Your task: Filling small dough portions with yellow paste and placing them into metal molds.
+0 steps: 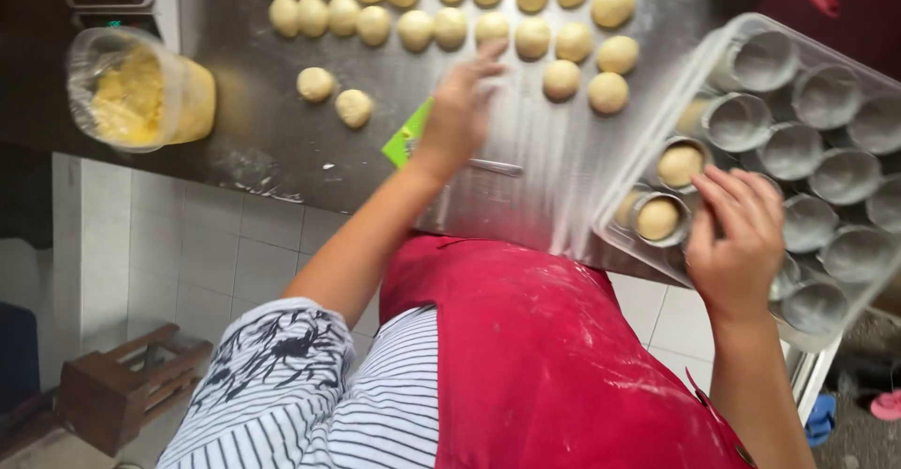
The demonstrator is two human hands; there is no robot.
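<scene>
Early in the filling, by the look of it: two smooth pale dough balls sit in metal cup moulds on the clear plastic tray at the tabletop's right edge, the other dull grey cups in view empty, while some two dozen balls wait in rows on the floury steel tabletop. Left hand, motion-blurred, reaches toward the rows, grip spread and holding nothing. Right hand rests over the tray's near cups, fingers loosely curled, nothing visibly pinched.
</scene>
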